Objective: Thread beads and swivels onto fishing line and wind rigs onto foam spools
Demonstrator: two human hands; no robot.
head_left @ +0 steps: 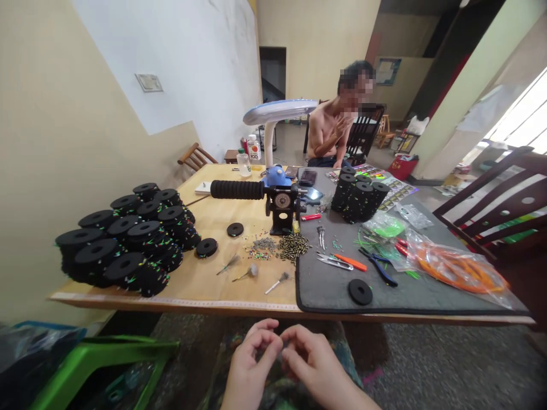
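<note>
Just below the front edge of the table, my left hand (255, 356) and my right hand (311, 359) meet over my lap. Both are closed in a pinch, thumb against fingers, with their fingertips touching or almost so. Whatever is between them is too small to make out. On the wood nearest the hands lie slim sticks with grey tufted ends, one of them a white stick (277, 282). Behind these are a pile of small dark-and-gold beads (294, 248) and a grey bead pile (265, 244). A black foam disc (360, 291) rests on the grey mat (325, 296) to the right.
Stacks of black foam spools (128, 228) fill the table's left; more spools (361, 193) stand back right. A black device with a ribbed roller (237, 189) stands mid-table before a lamp (277, 111). Pliers (380, 267), snips (334, 262) and bagged orange cord (461, 265) lie right. Another person (327, 128) sits beyond.
</note>
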